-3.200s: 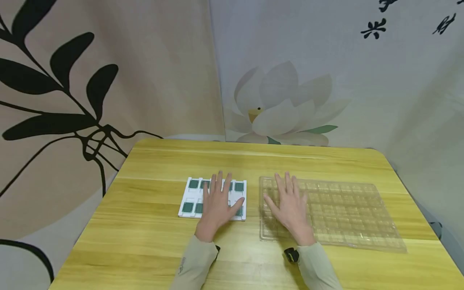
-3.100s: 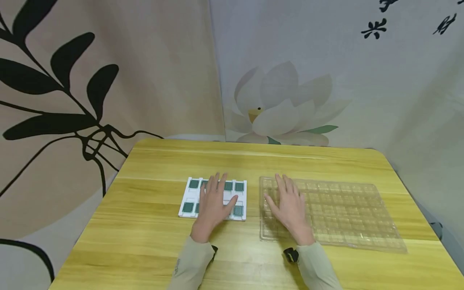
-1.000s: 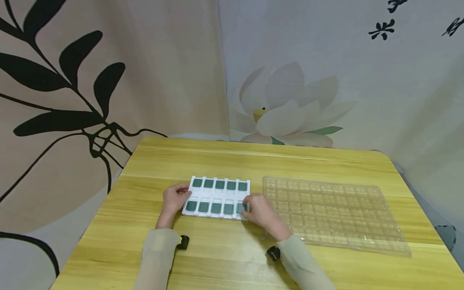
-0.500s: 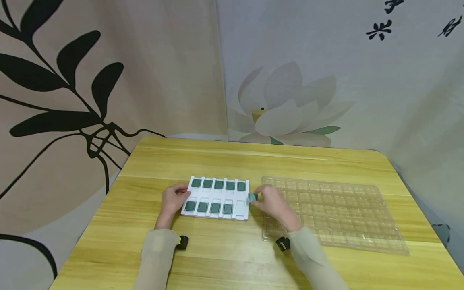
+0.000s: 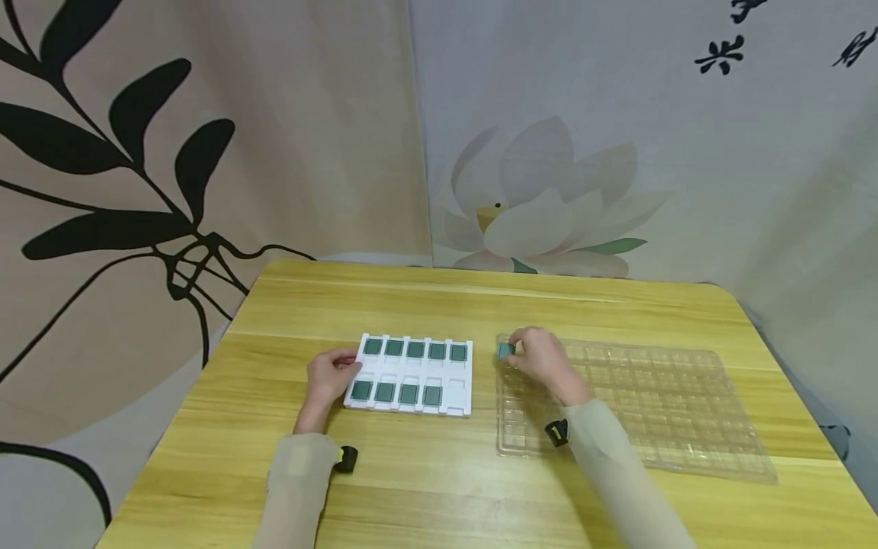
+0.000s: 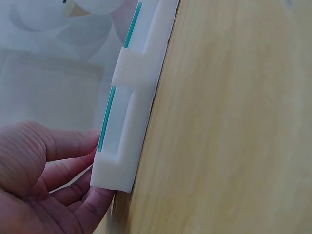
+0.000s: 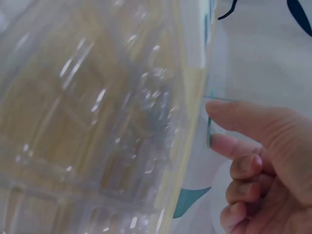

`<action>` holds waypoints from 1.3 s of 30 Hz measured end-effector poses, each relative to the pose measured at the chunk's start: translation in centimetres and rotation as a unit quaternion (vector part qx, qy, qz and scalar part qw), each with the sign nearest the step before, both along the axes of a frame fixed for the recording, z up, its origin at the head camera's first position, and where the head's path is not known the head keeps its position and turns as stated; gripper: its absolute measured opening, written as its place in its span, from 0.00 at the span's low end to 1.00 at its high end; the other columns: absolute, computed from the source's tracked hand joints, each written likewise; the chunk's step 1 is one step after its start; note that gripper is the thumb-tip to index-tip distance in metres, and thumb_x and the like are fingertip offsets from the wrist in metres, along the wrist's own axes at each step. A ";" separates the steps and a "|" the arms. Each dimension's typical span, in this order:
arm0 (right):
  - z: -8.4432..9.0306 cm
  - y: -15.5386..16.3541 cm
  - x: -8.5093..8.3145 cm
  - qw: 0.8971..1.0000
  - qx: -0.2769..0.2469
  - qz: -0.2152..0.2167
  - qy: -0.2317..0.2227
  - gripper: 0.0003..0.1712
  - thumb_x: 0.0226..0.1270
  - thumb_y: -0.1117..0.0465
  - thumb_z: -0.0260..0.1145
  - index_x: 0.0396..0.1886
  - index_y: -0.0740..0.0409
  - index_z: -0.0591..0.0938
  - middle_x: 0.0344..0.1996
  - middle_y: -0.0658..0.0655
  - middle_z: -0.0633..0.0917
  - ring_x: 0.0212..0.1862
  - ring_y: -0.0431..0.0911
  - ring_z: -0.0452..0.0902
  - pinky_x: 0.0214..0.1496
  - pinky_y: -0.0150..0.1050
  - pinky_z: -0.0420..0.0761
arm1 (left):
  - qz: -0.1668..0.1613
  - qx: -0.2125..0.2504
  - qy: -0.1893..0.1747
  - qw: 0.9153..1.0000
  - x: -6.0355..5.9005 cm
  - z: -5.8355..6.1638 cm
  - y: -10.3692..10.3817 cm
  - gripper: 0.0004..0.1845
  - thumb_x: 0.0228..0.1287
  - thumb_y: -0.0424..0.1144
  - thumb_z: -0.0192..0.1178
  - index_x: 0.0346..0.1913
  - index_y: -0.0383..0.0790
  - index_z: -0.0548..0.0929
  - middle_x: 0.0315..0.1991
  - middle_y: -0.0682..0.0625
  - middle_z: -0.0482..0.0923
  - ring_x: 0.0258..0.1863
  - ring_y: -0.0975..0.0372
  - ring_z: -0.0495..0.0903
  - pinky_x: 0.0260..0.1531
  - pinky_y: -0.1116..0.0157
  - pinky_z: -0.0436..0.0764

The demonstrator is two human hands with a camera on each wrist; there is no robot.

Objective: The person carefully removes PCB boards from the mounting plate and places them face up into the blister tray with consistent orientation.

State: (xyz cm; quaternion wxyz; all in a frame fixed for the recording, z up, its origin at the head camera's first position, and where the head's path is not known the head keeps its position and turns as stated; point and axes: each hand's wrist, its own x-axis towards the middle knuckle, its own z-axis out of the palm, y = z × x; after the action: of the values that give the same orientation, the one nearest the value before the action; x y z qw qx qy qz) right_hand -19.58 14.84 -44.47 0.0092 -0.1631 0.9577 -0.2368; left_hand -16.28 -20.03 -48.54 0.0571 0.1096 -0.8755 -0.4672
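A white slotted tray (image 5: 461, 401) lies mid-table with several dark green square chips (image 5: 415, 349) in its pockets; its near right pocket is bare. My left hand (image 5: 331, 374) holds the tray's left edge, its fingers (image 6: 73, 146) against the white rim (image 6: 127, 131). My right hand (image 5: 538, 356) pinches one green chip (image 5: 505, 350) over the far left corner of the clear compartment tray (image 5: 658, 412). In the right wrist view the thin chip (image 7: 209, 130) sits edge-on between thumb and fingers beside the clear tray (image 7: 97, 122).
The wooden table (image 5: 439, 488) has rounded corners and stands against printed fabric backdrops. Bare wood lies in front of and behind both trays. A small black and yellow wrist device (image 5: 347, 457) shows at each sleeve.
Both hands left their flat rest on the trays. The left took the white tray's edge; the right lifted the near right chip out and carried it right to the clear tray's far left corner.
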 end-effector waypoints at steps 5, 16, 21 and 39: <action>-0.6 0.6 -1.0 1.000 0.019 0.002 -0.006 0.16 0.51 0.62 0.73 0.39 0.67 0.83 0.27 0.57 0.83 0.20 0.40 0.64 0.22 0.33 0.66 | 0.002 0.005 -0.004 1.000 0.0 0.0 0.0 0.13 0.55 0.26 0.62 0.43 0.23 0.81 0.37 0.33 0.81 0.36 0.49 0.79 0.35 0.64 0.78; -1.1 1.0 -1.9 0.999 0.050 -0.004 -0.017 0.16 0.53 0.61 0.72 0.40 0.66 0.83 0.38 0.62 0.85 0.27 0.45 0.71 0.34 0.43 0.78 | -0.004 0.005 -0.013 1.000 0.1 0.2 0.1 0.13 0.56 0.27 0.62 0.45 0.24 0.81 0.38 0.33 0.80 0.37 0.49 0.79 0.39 0.59 0.78; -1.3 1.1 -2.0 0.998 0.053 -0.005 -0.023 0.16 0.54 0.61 0.71 0.40 0.66 0.83 0.38 0.62 0.85 0.31 0.47 0.75 0.38 0.45 0.78 | -0.005 0.006 -0.009 1.000 0.2 0.3 0.1 0.13 0.55 0.27 0.62 0.44 0.23 0.81 0.38 0.32 0.80 0.37 0.49 0.79 0.38 0.59 0.78; -1.4 1.1 -2.3 0.998 0.044 -0.014 -0.034 0.16 0.56 0.61 0.71 0.42 0.66 0.83 0.39 0.64 0.85 0.33 0.49 0.77 0.38 0.46 0.78 | -0.004 0.004 -0.008 1.000 0.2 0.3 0.1 0.13 0.56 0.27 0.62 0.44 0.23 0.81 0.38 0.33 0.80 0.37 0.49 0.79 0.38 0.59 0.78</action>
State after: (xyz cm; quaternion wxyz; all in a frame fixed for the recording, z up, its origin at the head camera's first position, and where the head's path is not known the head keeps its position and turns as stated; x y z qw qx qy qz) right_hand -21.85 15.93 -45.88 0.0457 -0.1412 0.9685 -0.1999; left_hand -16.08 -19.97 -48.20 0.0481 0.1098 -0.8745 -0.4699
